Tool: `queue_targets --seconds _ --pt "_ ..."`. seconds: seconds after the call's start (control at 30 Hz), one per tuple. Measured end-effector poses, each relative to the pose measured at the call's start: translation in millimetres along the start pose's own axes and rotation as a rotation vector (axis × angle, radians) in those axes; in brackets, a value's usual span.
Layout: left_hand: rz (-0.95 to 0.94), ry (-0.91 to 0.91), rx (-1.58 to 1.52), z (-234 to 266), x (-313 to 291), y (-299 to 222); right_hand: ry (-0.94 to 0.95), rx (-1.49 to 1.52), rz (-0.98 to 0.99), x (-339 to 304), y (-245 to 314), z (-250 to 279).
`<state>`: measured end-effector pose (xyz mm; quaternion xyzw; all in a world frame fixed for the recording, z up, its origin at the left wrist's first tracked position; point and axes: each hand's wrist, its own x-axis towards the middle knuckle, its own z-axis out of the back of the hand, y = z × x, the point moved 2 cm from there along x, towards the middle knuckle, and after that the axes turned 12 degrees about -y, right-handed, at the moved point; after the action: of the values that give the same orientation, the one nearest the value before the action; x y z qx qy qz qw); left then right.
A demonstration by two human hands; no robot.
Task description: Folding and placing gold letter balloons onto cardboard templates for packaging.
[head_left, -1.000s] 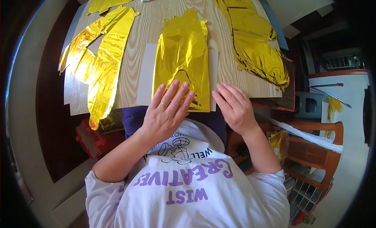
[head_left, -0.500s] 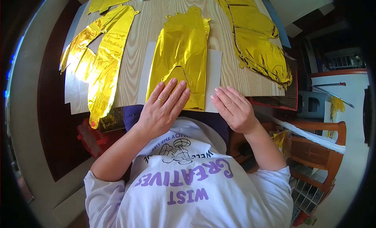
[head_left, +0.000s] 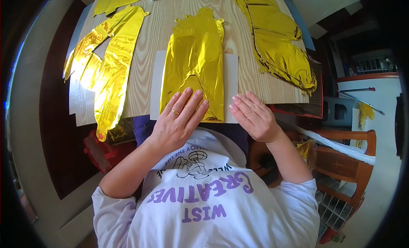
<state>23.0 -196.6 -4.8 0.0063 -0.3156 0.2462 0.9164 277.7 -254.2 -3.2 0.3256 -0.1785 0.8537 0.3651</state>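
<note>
A folded gold foil balloon [head_left: 194,47] lies flat at the middle of the table's near edge, over a pale board [head_left: 230,77] that shows along both its sides. My left hand [head_left: 181,113] rests with outstretched fingers across the foil's near end, partly covering a curved fold there. Just right of the foil, my right hand [head_left: 255,118] is held flat over the board's near right corner, fingers straight and side by side. Nothing is gripped by either hand.
Another gold foil balloon [head_left: 121,56] hangs over the table's [head_left: 147,35] near left edge. A large gold foil balloon [head_left: 277,39] lies at the right, and gold foil [head_left: 119,1] sits at the far left. A wooden chair [head_left: 341,162] stands to my right; a red object [head_left: 100,150] is low on the left.
The middle foil balloon and the board under it have shifted slightly left and toward me. Both hands stay in nearly the same places, with the left hand still on the foil.
</note>
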Motion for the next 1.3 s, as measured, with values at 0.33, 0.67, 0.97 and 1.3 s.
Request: queue_targets --seconds 0.33,0.67,0.97,1.3 --pt "0.037 -0.132 0.037 2 -8 5 0.068 -0.023 -0.125 11 11 4" --pt "0.010 -0.189 -0.005 5 -12 17 -0.073 -0.099 -0.243 38 63 -33" --pt "0.006 -0.251 -0.088 30 -28 48 -0.074 -0.102 -0.124 33 44 -21" --pt "-0.187 -0.335 -0.004 38 -2 47 -0.039 -0.158 0.024 41 2 0"
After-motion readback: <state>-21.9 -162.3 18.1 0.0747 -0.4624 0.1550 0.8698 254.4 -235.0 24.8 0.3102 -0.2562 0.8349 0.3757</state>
